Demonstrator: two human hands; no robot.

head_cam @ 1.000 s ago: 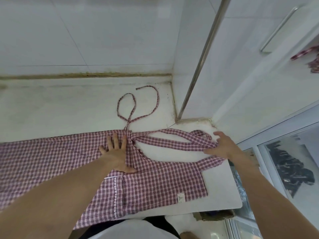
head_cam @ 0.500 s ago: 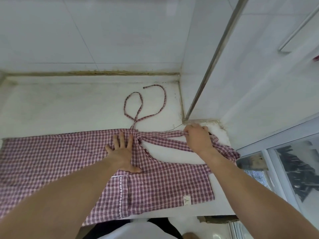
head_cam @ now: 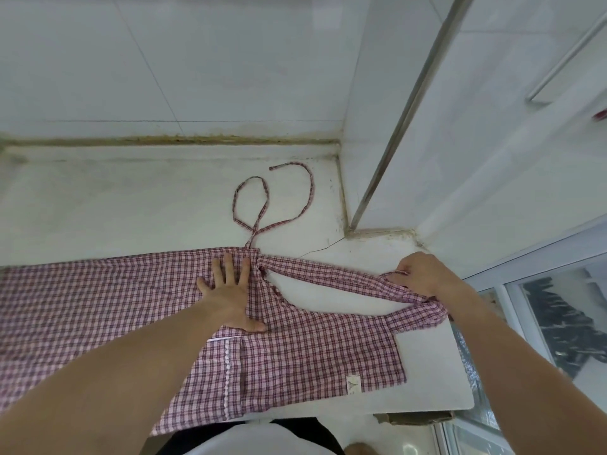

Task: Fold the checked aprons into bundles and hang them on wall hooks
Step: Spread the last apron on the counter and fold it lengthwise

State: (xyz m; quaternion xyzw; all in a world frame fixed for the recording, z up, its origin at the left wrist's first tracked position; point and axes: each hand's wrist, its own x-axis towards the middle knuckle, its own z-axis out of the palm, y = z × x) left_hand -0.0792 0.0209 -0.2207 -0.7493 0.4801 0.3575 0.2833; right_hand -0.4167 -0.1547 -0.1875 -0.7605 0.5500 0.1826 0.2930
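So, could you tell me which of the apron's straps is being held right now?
The wide neck strap, gripped by the right hand; the thin tie strap lies looped, untouched.

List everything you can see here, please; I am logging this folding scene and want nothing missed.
checked apron: one, pink and dark red check, spread flat on the counter, its left part running off frame
tie string: one, same check, looped on the counter behind the apron
neck strap: one, same check, running from the apron's top towards the right
white label: one, on the apron's right lower corner
lace trim: one, white strip, on the apron near the front edge
counter: one, white, stained
tiled wall: white, behind the counter
metal strip: one, grey, upright at the wall corner
left hand: flat on the apron, fingers spread
right hand: pinching the neck strap's right end
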